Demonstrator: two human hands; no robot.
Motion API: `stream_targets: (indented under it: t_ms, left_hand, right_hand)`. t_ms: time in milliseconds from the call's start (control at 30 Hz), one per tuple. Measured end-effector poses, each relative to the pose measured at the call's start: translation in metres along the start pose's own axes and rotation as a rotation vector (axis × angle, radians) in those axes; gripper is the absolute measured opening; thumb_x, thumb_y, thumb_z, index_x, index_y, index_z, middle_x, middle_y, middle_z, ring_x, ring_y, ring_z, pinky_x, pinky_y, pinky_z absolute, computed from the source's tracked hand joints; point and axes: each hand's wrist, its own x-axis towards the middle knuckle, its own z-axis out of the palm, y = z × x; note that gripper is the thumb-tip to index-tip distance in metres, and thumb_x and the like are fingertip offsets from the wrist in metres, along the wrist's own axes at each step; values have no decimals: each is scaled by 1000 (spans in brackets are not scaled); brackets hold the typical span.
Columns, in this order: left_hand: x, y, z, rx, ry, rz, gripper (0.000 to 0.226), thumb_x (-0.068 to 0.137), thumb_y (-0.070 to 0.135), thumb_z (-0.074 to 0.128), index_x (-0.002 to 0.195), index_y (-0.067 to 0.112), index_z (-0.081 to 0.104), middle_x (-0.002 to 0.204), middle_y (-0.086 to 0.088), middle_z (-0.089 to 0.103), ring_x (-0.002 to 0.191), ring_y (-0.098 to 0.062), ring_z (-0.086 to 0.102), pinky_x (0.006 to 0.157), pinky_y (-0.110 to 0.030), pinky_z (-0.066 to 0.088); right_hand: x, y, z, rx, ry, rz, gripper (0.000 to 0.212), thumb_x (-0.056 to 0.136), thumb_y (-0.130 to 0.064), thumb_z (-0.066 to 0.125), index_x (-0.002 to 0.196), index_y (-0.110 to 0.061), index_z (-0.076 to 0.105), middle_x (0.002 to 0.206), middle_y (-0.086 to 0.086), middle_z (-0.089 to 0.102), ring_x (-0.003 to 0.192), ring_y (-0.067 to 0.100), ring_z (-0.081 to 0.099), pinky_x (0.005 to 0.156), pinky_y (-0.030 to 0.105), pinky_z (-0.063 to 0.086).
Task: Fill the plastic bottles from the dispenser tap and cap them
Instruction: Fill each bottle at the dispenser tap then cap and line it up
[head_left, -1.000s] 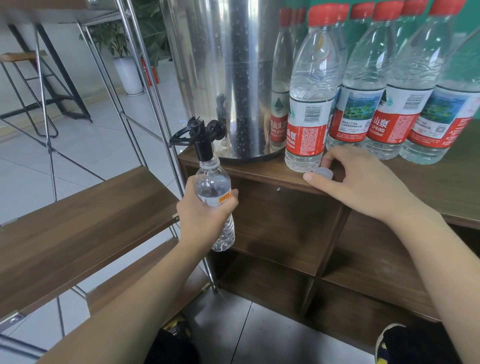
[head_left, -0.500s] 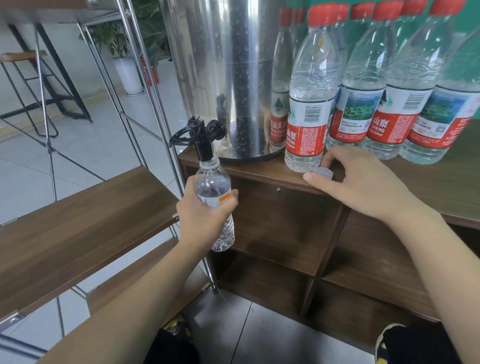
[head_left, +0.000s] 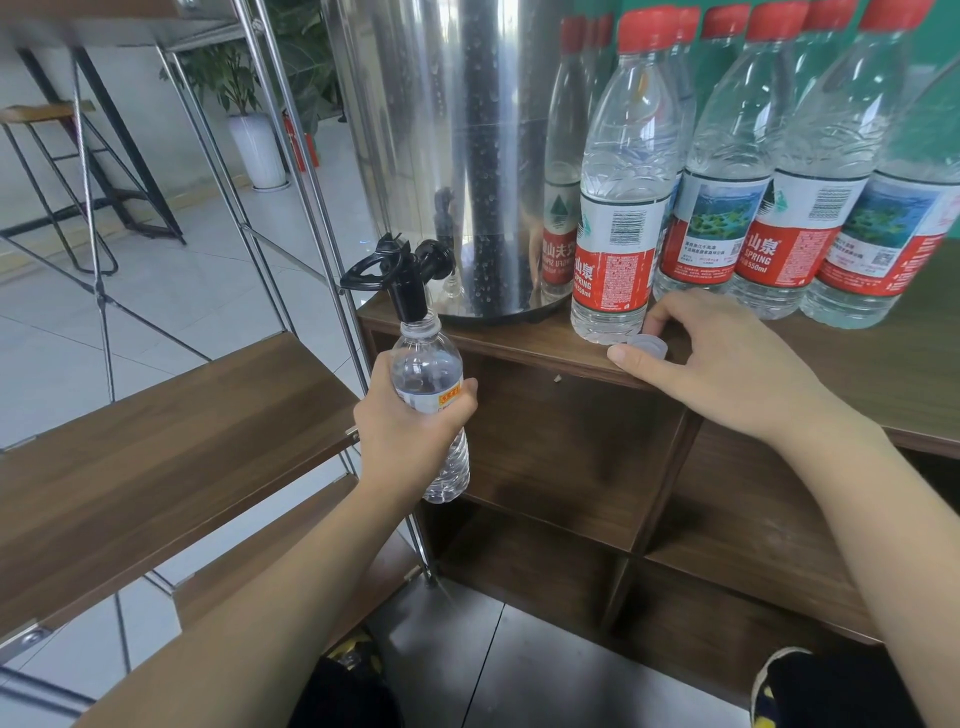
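A small clear plastic bottle (head_left: 428, 379) is held upright with its open mouth right under the black tap (head_left: 402, 278) of the steel dispenser (head_left: 447, 156). My left hand (head_left: 410, 431) is wrapped around the bottle's middle. A pale bottle cap (head_left: 648, 347) lies on the wooden counter's front edge. My right hand (head_left: 727, 364) rests on the counter with thumb and fingers around that cap. Whether water is flowing I cannot tell.
Several large red-capped water bottles (head_left: 623, 208) stand on the wooden counter (head_left: 883, 374) right of the dispenser. Open cubbies lie below it. A wooden shelf (head_left: 156, 457) on a metal frame stands at the left. A stool and potted plant are far left.
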Motion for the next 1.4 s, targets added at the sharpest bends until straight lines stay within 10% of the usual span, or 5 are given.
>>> stream_targets:
  t_ms: [1400]
  left_hand:
    - [1,-1,1,8,-1,23,53,76,31,88,120,19,61,108,7,71,98,-10,68,76,1,45]
  right_hand:
    - [0,-4,-2,1,-13,23,44,85,-75,51,93,-33,54,104,-12,59,99,11,53,80,37,48]
